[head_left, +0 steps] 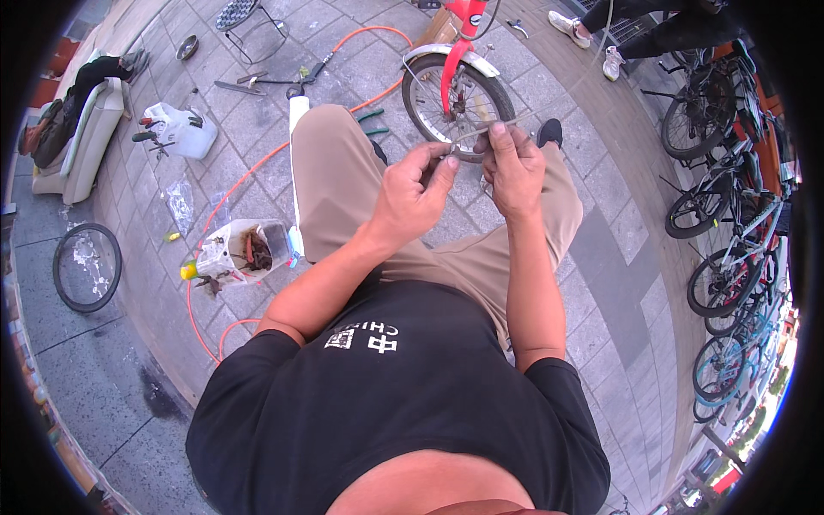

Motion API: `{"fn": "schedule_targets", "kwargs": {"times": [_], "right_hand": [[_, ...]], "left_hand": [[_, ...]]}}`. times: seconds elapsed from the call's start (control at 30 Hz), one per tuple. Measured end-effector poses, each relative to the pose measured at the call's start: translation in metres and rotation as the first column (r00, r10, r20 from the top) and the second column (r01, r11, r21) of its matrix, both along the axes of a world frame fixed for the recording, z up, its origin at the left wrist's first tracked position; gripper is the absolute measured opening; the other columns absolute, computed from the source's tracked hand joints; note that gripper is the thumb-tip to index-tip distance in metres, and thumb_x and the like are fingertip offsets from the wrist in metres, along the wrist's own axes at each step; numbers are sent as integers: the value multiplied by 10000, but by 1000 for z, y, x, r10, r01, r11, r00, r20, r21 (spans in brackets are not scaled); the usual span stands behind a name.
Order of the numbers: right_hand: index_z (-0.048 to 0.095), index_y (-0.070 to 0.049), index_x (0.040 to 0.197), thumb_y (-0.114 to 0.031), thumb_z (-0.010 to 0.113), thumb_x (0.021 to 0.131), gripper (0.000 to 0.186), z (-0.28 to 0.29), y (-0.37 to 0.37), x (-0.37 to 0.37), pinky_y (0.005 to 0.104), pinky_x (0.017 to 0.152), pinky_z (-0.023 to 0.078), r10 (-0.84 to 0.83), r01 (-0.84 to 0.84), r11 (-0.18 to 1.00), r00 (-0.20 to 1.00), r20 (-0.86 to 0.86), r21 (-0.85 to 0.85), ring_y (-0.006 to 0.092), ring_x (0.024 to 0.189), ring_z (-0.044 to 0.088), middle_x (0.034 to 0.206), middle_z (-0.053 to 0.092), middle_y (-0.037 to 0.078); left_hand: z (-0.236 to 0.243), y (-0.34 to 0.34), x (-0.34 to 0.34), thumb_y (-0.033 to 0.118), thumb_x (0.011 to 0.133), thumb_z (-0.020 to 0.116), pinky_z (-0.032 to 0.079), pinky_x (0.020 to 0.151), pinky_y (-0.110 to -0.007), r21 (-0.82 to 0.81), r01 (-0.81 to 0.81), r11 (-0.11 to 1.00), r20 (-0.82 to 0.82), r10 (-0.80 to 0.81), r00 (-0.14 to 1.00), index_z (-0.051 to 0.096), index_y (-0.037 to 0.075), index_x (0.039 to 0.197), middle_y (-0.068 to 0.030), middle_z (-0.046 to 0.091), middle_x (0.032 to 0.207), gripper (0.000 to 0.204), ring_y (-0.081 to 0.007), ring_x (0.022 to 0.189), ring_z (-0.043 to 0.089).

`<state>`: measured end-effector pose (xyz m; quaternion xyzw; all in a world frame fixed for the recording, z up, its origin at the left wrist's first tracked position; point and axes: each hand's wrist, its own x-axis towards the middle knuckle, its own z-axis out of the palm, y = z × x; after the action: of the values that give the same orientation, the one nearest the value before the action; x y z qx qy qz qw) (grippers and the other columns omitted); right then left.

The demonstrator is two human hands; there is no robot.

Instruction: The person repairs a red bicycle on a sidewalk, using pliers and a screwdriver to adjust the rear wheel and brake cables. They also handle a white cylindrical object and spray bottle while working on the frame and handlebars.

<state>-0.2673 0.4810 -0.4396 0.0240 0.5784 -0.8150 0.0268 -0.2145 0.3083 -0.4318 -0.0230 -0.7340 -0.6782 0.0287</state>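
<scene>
A thin grey cable [469, 134] is pinched between the thumb and fingers of my right hand [516, 176]. From there it runs up and away to the right. The cable's short end points at my left hand [410, 196], whose thumb and forefinger are closed on a tiny piece too small to name. Both hands are raised over my lap, their fingertips close together. Just beyond them stands the front wheel [429, 96] of a bicycle with a red fork [455, 73] and a white mudguard [481, 64]. My fingers hide part of the tyre.
An orange hose [257, 163] curves across the paving at left. Green-handled pliers [371, 122] lie by my left foot. Nearby are a bag of scraps [245, 249], a white container with tools [184, 129] and a loose tyre [57, 266]. Parked bicycles [699, 112] line the right; a person [614, 62] stands far right.
</scene>
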Motion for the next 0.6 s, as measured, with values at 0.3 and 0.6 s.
{"fn": "schedule_targets", "kwargs": {"times": [0.3, 0.6], "right_hand": [[684, -6, 885, -228, 662, 1066, 287, 15, -6, 17, 234, 492, 319, -183, 227, 950, 962, -204, 217, 36, 544, 432, 663, 581, -18], [645, -20, 847, -198, 657, 1056, 274, 44, 13, 20, 235, 625, 380, -81, 138, 906, 984, -156, 400, 33, 723, 452, 755, 571, -44]], "left_hand": [[26, 2, -3, 127, 968, 747, 507, 613, -348, -280, -136, 950, -335, 37, 942, 729, -47, 1117, -161, 705, 891, 230, -236, 682, 648], [34, 2, 0, 19, 956, 715, 471, 612, -333, -262, -12, 965, -379, -92, 921, 729, -45, 1106, -115, 646, 823, 164, -214, 666, 593]]}}
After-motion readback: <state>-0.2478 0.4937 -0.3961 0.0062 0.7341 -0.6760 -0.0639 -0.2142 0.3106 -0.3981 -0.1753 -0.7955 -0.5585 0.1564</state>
